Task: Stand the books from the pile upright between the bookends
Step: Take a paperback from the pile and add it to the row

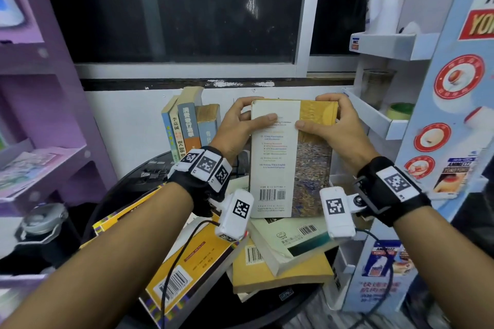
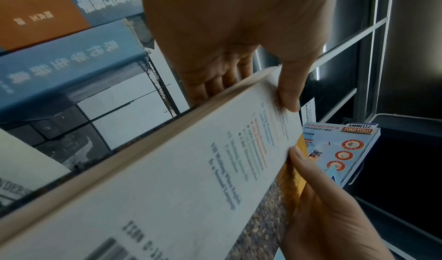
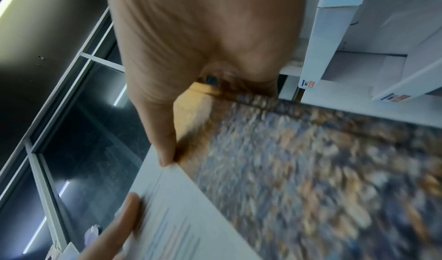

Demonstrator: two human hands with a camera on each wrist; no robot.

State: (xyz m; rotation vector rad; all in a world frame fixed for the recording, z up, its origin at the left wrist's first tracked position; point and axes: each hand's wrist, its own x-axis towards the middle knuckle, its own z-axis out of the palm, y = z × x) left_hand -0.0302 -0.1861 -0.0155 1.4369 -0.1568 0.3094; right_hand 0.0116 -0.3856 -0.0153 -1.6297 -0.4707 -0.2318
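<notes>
Above the pile [image 1: 267, 256], both hands are gripping one book [image 1: 291, 157]. Left hand [image 1: 238, 125] is pinching its 10 o'clock corner; right hand [image 1: 334, 125] is pinching its 2 o'clock corner.

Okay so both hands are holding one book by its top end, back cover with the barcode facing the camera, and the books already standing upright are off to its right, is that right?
One thing is off: the upright books stand to the left of the held book, not its right, as the head view shows. The rest holds: the left hand and right hand both grip its top end, with the barcoded back cover facing the camera.
</notes>
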